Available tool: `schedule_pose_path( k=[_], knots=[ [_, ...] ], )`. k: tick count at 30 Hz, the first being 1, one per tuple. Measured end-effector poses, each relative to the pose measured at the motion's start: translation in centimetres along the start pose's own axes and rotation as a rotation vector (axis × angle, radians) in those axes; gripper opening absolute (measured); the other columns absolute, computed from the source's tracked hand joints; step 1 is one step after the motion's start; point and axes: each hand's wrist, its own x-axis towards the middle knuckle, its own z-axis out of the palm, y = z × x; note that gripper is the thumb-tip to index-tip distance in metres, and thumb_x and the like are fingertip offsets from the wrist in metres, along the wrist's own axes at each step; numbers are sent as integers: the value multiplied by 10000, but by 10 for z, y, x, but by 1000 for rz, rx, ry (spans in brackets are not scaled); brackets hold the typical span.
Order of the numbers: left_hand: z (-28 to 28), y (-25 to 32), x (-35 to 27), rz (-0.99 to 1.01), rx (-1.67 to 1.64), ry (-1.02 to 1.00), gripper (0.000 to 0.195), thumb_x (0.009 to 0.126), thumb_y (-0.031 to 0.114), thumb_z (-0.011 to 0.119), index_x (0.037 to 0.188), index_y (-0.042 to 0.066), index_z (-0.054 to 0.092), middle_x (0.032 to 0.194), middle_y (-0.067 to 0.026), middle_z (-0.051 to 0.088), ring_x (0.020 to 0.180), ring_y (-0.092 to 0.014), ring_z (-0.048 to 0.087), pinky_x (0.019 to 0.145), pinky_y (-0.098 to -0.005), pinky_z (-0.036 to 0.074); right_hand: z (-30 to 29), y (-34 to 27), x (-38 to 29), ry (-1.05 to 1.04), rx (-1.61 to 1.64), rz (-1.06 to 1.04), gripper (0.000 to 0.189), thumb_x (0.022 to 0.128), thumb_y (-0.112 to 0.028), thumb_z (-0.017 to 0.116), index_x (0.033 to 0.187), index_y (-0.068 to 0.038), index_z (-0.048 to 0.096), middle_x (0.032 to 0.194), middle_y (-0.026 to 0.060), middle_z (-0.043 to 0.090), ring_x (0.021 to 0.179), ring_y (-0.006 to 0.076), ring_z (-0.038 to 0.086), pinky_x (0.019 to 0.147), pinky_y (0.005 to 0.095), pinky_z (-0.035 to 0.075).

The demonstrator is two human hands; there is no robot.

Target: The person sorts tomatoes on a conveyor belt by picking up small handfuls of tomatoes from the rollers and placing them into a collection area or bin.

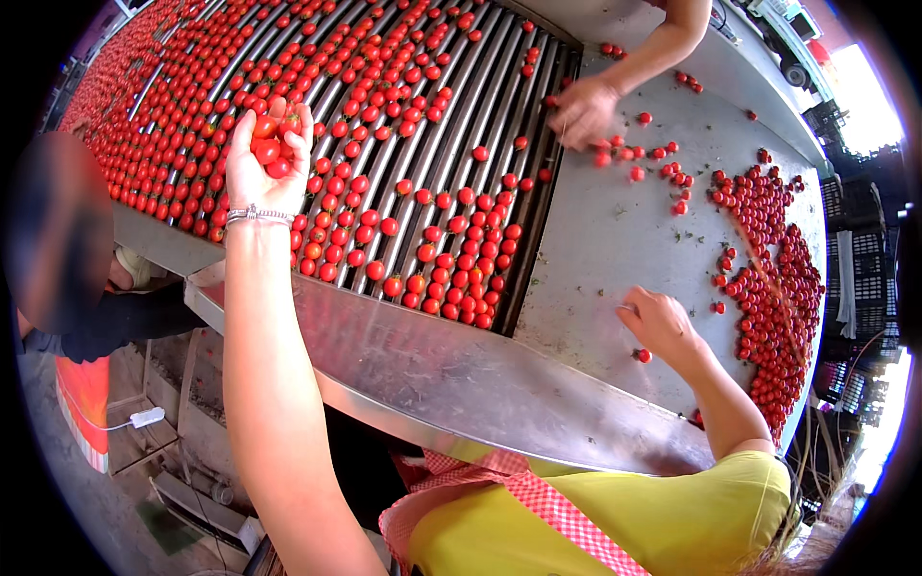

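My left hand [268,169], palm up and wearing a bracelet, cups several red cherry tomatoes [267,151] above a roller conveyor [403,237]. Many more cherry tomatoes [335,186] lie on the steel rollers. Over the flat metal tray [598,237] on the right is my right hand [661,324], palm down with its fingers curled. Its fingertips are hidden, so whether they hold anything does not show. A single tomato [642,355] lies on the tray just below that hand. Bits of green stem are scattered on the metal.
A co-worker's hand [587,108], blurred, reaches in from the top near loose tomatoes. A large tomato heap [774,302] fills the tray's right side. Black plastic crates [864,281] stand beyond. Another person [61,237] is at the left. A metal ledge [468,389] runs before me.
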Motion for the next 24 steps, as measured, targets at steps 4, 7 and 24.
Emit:
schedule_pose_path(
  k=[4, 7, 24],
  knots=[
    [3, -4, 3, 27, 27, 18, 315, 896, 248, 575, 1084, -5, 580, 1044, -92, 605, 1100, -293, 545, 633, -278, 555, 10, 29, -16, -223, -220, 143, 300, 847, -245, 559, 1048, -30, 612, 874, 168, 665, 765, 257, 658, 688, 338, 521],
    [4, -7, 4, 18, 13, 19, 312, 896, 250, 574, 1073, -6, 584, 1054, -105, 600, 1099, -294, 545, 632, -279, 555, 6, 9, -30, -342, 328, -117, 262, 842, -210, 563, 1002, -8, 609, 825, 163, 661, 730, 249, 652, 655, 336, 520],
    [13, -33, 4, 64, 90, 113, 320, 908, 288, 555, 1084, 28, 614, 1070, -74, 577, 1071, -230, 541, 598, -223, 537, 19, -82, 221, 553, 10, -655, 307, 757, 25, 512, 1055, -43, 494, 967, 156, 525, 909, 337, 580, 745, 403, 506]
  ],
)
